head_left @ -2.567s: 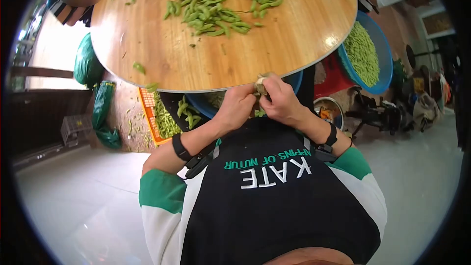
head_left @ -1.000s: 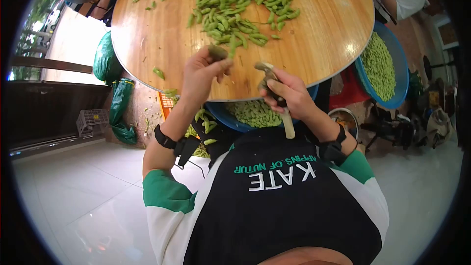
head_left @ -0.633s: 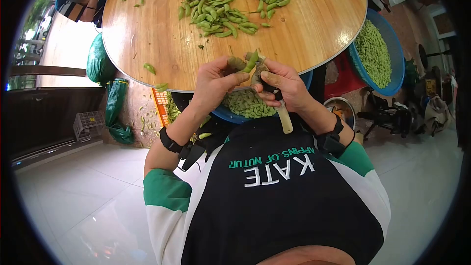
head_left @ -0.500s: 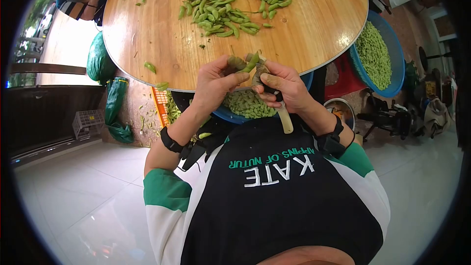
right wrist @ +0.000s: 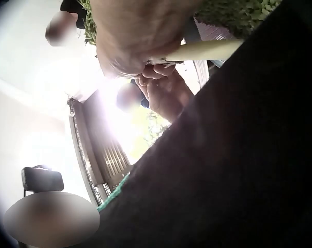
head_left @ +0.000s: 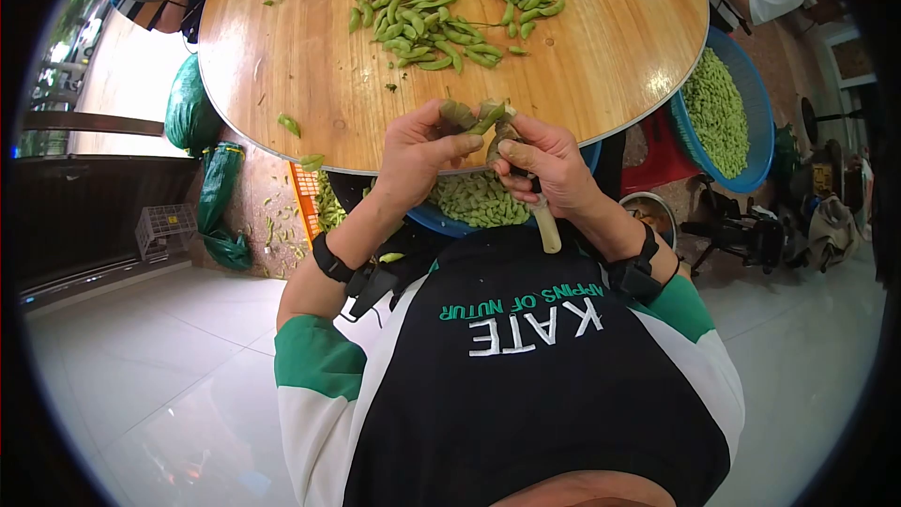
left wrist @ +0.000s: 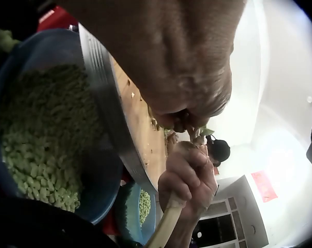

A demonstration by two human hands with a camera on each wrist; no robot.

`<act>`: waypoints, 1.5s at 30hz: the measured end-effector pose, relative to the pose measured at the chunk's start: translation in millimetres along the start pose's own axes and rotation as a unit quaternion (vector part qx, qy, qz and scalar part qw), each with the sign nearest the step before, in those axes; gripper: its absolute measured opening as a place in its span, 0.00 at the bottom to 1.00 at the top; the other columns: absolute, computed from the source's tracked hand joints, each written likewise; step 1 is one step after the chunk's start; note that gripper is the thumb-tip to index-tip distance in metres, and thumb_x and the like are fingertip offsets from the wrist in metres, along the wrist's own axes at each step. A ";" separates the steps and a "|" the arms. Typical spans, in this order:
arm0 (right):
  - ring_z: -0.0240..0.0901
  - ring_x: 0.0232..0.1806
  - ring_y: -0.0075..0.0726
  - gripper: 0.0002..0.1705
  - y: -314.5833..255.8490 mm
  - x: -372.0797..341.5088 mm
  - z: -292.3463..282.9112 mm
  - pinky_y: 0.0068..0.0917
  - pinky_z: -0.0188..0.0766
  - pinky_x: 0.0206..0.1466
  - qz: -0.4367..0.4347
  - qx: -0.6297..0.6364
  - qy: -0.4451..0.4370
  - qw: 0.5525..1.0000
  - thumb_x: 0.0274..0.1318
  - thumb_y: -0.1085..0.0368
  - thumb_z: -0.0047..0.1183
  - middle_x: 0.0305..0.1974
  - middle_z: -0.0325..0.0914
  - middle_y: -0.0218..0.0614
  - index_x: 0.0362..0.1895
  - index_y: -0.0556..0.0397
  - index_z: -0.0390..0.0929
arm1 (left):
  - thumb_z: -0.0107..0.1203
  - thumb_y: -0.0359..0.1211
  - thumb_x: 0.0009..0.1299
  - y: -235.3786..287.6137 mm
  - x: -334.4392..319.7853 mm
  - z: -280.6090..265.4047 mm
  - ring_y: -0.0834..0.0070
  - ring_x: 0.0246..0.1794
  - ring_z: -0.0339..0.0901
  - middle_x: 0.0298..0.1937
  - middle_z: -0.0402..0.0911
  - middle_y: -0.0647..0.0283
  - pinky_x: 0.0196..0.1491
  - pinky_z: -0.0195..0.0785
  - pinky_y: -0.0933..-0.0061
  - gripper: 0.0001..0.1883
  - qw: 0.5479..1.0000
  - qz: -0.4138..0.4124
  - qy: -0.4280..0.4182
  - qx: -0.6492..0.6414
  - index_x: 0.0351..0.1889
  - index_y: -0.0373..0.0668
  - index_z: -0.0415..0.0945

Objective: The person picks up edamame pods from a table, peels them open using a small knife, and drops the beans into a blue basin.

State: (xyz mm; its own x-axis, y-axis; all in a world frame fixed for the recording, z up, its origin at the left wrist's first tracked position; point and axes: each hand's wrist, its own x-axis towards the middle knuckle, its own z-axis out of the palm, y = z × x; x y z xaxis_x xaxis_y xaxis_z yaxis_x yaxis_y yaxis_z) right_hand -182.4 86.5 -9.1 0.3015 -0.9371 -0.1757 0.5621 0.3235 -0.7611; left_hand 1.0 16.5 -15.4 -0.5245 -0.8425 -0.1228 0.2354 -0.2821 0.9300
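Note:
Just over the near edge of the round wooden table (head_left: 310,84), my left hand (head_left: 411,158) pinches a green soybean pod (head_left: 488,119) between thumb and fingers. The pod's far end meets the fingertips of my right hand (head_left: 554,164). That hand grips a tool with a pale handle (head_left: 546,228) pointing back toward my body; its working end is hidden by the fingers. Greyish-brown coverings sit on some fingertips of both hands. Below the hands, a blue basin (left wrist: 108,192) holds shelled green beans (left wrist: 47,170), also seen in the left wrist view.
A large heap of soybean pods (head_left: 432,0) covers the table's far side. Another blue basin (head_left: 762,145) of beans stands at the right. An orange basket (head_left: 305,197) is at the left. Other people sit across the table at both sides.
A second ago my left hand was farther over the table with the pod; it has come back and right to meet the right hand. Before that, both hands were together at the table edge.

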 end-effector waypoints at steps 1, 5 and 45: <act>0.55 0.17 0.14 0.21 -1.7 -1.5 -0.4 0.12 0.53 0.16 0.011 0.018 -0.006 1.000 0.64 0.68 0.45 0.28 0.71 0.28 0.61 0.51 0.67 | 0.60 0.20 0.59 0.5 0.3 -1.1 0.86 0.25 0.69 0.31 0.76 0.70 0.25 0.60 0.84 0.10 1.000 -0.001 0.001 0.000 0.38 0.38 0.76; 0.54 0.17 0.15 0.20 -7.8 -5.3 -2.2 0.12 0.51 0.15 0.035 0.070 -0.052 0.996 0.63 0.67 0.47 0.28 0.71 0.29 0.59 0.52 0.68 | 0.59 0.22 0.60 2.9 3.3 -6.1 0.80 0.23 0.71 0.29 0.76 0.65 0.23 0.62 0.82 0.10 0.981 -0.089 -0.097 -0.144 0.39 0.38 0.75; 0.57 0.16 0.17 0.10 -4.1 -24.8 -22.0 0.12 0.53 0.14 0.068 0.113 0.016 0.991 0.65 0.66 0.46 0.30 0.73 0.35 0.47 0.54 0.72 | 0.54 0.33 0.70 -4.3 0.4 24.4 0.85 0.14 0.69 0.21 0.75 0.68 0.14 0.55 0.88 0.09 0.992 -0.116 -0.038 -0.041 0.36 0.36 0.75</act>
State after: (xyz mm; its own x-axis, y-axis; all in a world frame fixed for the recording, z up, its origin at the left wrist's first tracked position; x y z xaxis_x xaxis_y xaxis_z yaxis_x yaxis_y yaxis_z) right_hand -209.1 105.6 -15.3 0.3644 -0.8849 -0.2900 0.6766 0.4656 -0.5705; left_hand -20.2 28.6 -11.0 -0.6320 -0.7143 -0.3005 0.1655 -0.5032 0.8482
